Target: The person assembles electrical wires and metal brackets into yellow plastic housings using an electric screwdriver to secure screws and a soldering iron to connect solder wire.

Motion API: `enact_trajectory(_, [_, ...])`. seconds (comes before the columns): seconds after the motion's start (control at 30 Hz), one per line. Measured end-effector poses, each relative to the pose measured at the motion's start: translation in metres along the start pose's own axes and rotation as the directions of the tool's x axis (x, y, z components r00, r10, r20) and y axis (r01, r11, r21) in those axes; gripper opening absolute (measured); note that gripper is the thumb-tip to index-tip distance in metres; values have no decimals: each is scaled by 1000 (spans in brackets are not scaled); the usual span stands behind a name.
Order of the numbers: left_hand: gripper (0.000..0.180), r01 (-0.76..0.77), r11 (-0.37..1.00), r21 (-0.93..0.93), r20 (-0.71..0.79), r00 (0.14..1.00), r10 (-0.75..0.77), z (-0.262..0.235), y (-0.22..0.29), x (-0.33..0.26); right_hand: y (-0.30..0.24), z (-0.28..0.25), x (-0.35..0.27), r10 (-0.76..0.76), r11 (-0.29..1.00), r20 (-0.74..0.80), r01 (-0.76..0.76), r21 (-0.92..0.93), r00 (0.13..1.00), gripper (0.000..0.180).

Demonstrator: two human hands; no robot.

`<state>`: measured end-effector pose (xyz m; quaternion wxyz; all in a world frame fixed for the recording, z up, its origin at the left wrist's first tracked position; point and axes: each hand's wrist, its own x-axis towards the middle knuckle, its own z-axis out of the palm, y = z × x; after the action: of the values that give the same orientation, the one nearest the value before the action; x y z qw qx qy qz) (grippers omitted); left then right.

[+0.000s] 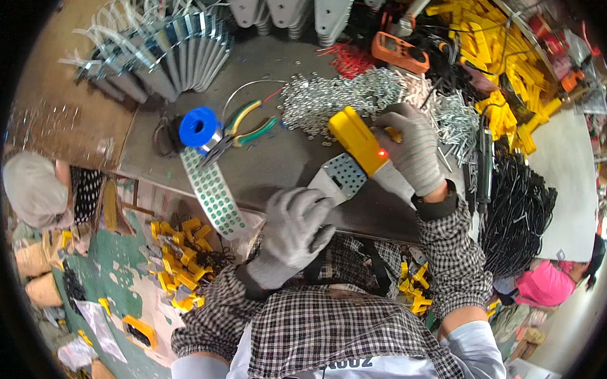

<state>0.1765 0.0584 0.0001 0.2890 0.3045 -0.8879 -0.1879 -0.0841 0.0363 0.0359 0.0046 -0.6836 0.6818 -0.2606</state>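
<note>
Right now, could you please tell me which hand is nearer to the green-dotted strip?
Left. The left hand is just right of the green-dotted strip, near its lower end; the right hand is farther right, by the yellow device.

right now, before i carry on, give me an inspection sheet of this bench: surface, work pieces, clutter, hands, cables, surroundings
Surface: flat dark grey tabletop, crowded along its far side
Job's things: blocky yellow-and-grey plastic device, red light lit
Clutter: small silver metal pieces, round blue spool, pliers with green-and-yellow handles, white strip with round green stickers, orange handheld meter
Hands: grey-gloved left hand, fingers curled, contents unclear; striped-gloved right hand at the device, grip partly hidden
Cables: thin black cables heaped at right
Surroundings: person in a pink top at right; yellow plastic parts heaped below the near edge, at left
</note>
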Motion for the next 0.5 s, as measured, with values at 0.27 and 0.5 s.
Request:
enact_trajectory(0.27, [27, -1, 999, 48, 68, 998, -2, 31, 3, 28, 25, -29, 9, -257, 959, 336, 196, 205, 906, 25])
enact_trajectory(0.5, [29, -139, 990, -4, 192, 972, 137, 19, 41, 119, 92, -85, 118, -344, 704, -63, 213, -677, 937, 17])
